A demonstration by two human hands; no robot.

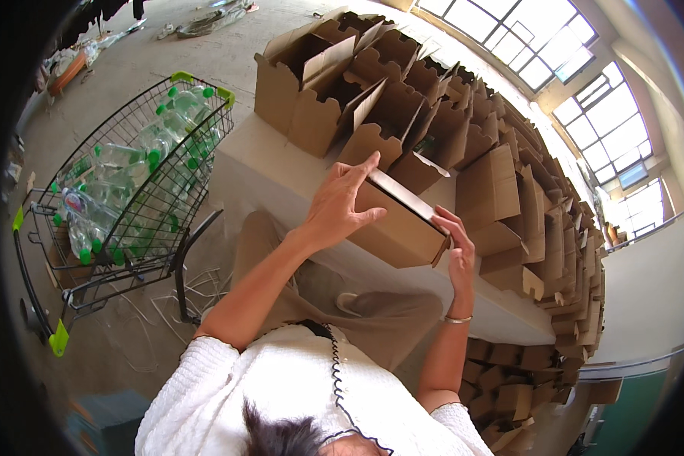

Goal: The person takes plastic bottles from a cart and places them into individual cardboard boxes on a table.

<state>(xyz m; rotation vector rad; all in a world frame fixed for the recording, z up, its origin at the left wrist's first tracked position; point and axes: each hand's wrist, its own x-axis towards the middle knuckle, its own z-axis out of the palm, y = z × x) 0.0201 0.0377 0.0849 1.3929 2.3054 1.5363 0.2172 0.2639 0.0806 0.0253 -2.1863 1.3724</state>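
A brown cardboard box (399,228) lies before me at the near edge of the pale ledge, its long top edge folded over. At its left end is my left hand (338,201), open, with the index finger stretched out and the thumb apart, close to the box's upper edge. My right hand (457,247) grips the right end, its fingers bent over the corner. Just beyond, several open boxes with raised flaps (384,144) stand side by side, and a green-capped bottle shows dimly inside one. Whether my left fingertips press on the box I cannot tell.
To the left stands a black wire shopping cart (194,144) filled with clear green-capped bottles (118,163). Many open boxes (501,186) cover the pale ledge (262,171) toward the right. More boxes (513,399) are piled low at the right. White straps (186,300) lie on the floor.
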